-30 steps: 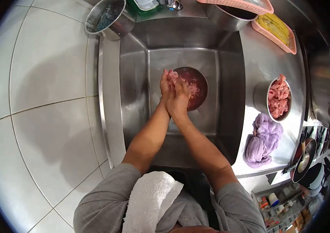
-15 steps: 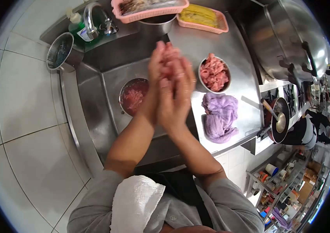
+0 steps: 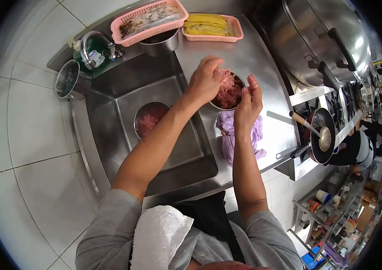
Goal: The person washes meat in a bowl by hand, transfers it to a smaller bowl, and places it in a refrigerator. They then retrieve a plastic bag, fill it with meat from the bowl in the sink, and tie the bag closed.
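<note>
A round metal bowl of pink raw meat point(image 3: 229, 92) stands on the steel counter between my hands. My left hand point(image 3: 206, 81) is at the bowl's left edge, its fingers curled and partly hidden, so whether it holds anything is unclear. At the right edge is my right hand point(image 3: 249, 101), fingers raised and apart, with no meat visible in it. Just below the bowl lies a crumpled purple cloth point(image 3: 245, 139), partly behind my right wrist. In the sink, another bowl point(image 3: 136, 121) contains reddish water and pieces of meat.
Pink baskets point(image 3: 125, 40) and a metal pot point(image 3: 161, 44) stand behind the sink. A faucet point(image 3: 84, 49) and a saucepan point(image 3: 67, 80) are left. Right are a large pot point(image 3: 305, 40), a pan with a ladle point(image 3: 323, 155) and a person point(image 3: 357, 148) beyond.
My hands, pressed together around meat above the sink edge before, have separated and moved right to the counter bowl. The meat between them is now out of my palms. The view has shifted slightly.
</note>
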Demonstrator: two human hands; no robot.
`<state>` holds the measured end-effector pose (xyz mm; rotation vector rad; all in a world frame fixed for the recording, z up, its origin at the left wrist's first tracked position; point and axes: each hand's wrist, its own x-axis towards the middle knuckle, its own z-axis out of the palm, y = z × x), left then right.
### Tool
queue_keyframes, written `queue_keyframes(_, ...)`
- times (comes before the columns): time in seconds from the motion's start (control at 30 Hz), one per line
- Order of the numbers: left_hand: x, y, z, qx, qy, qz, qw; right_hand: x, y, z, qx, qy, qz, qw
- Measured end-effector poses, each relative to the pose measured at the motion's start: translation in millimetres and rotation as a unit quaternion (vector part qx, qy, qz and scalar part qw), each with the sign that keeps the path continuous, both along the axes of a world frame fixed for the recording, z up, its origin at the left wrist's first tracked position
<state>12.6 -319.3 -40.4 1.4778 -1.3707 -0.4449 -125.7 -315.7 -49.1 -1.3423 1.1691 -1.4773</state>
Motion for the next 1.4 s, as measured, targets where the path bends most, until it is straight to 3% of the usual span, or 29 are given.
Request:
queue_keyframes(0.07,-4,-5,-13,0.099,0.05,-0.027,0.993,-1,-7,-14,-0.018,0.035,0.004,0.999)
queue_keyframes(0.17,-6,9,-5,-0.023,-0.142,-0.095,0.985,2,-7,-20,-0.042,0.056,0.021,0.997)
queue_keyframes(0.3,-15,25,-3,-0.035,-0.252,-0.124,0.959,0,-8,-15,-0.088,0.159,0.049,0.982)
queue_keyframes(0.4,-6,22,-11,-0.002,-0.358,-0.129,0.925,-4,-10,-12,-0.101,0.192,0.063,0.974)
queue_keyframes(0.47,-1,10,0,0.144,-0.371,-0.196,0.896,-9,-14,-13,-0.07,0.153,0.077,0.983)
queue_keyframes(0.5,3,4,6,0.217,-0.374,-0.228,0.872,-12,-14,-12,-0.053,0.133,0.083,0.986)
queue_keyframes(0.53,9,-3,8,0.227,-0.29,-0.248,0.896,-16,-15,-9,-0.039,0.101,0.092,0.99)
queue_keyframes(0.63,13,2,18,0.061,-0.246,-0.215,0.943,-29,-16,-2,-0.057,0.11,0.098,0.987)
queue_keyframes(0.7,-6,12,14,0.089,-0.344,-0.226,0.907,-31,-10,7,-0.053,0.155,0.091,0.982)
queue_keyframes(0.77,-7,2,-13,-0.016,-0.378,-0.161,0.912,-25,-1,18,-0.044,0.195,0.086,0.976)
queue_keyframes(0.83,14,8,30,0.163,-0.228,-0.253,0.926,-11,17,39,-0.029,0.109,0.084,0.99)
queue_keyframes(0.9,55,28,33,0.12,-0.088,-0.148,0.978,9,40,55,-0.022,0.024,0.095,0.995)
queue_keyframes(0.93,86,41,24,0.09,-0.074,-0.088,0.989,22,52,61,0.023,-0.001,0.121,0.992)
queue_keyframes(1.0,143,74,-22,0.107,-0.038,-0.023,0.993,47,67,35,0.103,-0.013,0.202,0.974)
queue_keyframes(1.07,185,118,-113,0.391,0.045,0.057,0.917,80,84,-17,0.228,-0.022,0.286,0.93)
queue_keyframes(1.1,184,141,-126,0.48,0.067,0.051,0.873,103,91,-60,0.291,-0.046,0.318,0.901)
queue_keyframes(1.13,184,161,-175,0.493,0.028,0.058,0.867,127,100,-102,0.414,-0.089,0.296,0.856)
queue_keyframes(1.2,178,195,-266,0.465,-0.083,0.11,0.875,155,119,-245,0.372,0.113,0.322,0.863)
queue_keyframes(1.23,167,205,-297,0.42,-0.154,0.153,0.881,165,123,-280,0.411,0.139,0.309,0.846)
queue_keyframes(1.3,158,202,-321,0.368,-0.108,0.179,0.906,174,132,-319,0.433,0.225,0.284,0.825)
queue_keyframes(1.33,159,188,-310,0.359,0.007,0.165,0.918,177,137,-328,0.416,0.284,0.271,0.82)
queue_keyframes(1.37,161,180,-302,0.348,0.122,0.151,0.917,180,137,-328,0.417,0.248,0.261,0.835)
queue_keyframes(1.4,164,178,-304,0.374,0.123,0.142,0.908,184,136,-328,0.417,0.212,0.249,0.848)
